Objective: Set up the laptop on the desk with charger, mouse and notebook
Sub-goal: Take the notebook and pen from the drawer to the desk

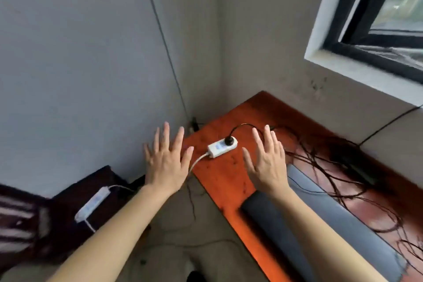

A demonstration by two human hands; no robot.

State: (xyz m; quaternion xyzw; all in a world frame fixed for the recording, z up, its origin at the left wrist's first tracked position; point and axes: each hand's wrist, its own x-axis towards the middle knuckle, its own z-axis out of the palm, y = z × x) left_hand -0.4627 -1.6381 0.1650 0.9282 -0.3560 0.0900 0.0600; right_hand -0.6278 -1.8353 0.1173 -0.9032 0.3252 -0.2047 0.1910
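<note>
A white power strip [221, 146] lies on the reddish-brown desk [226, 181] near its far left corner, with a black plug [229, 140] seated in it. A closed grey laptop [320, 210] rests on the desk under my right forearm. My left hand [166, 159] hovers flat with fingers spread, just left of the desk's edge. My right hand [265, 160] hovers over the desk between the strip and the laptop, fingers apart. Both hands hold nothing. No mouse or notebook shows.
A tangle of thin dark cables [343, 171] spreads over the desk behind the laptop. A second white power strip [91, 205] lies on dark fabric [75, 192] at lower left. Walls meet in a corner behind the desk; a window [377, 20] is at upper right.
</note>
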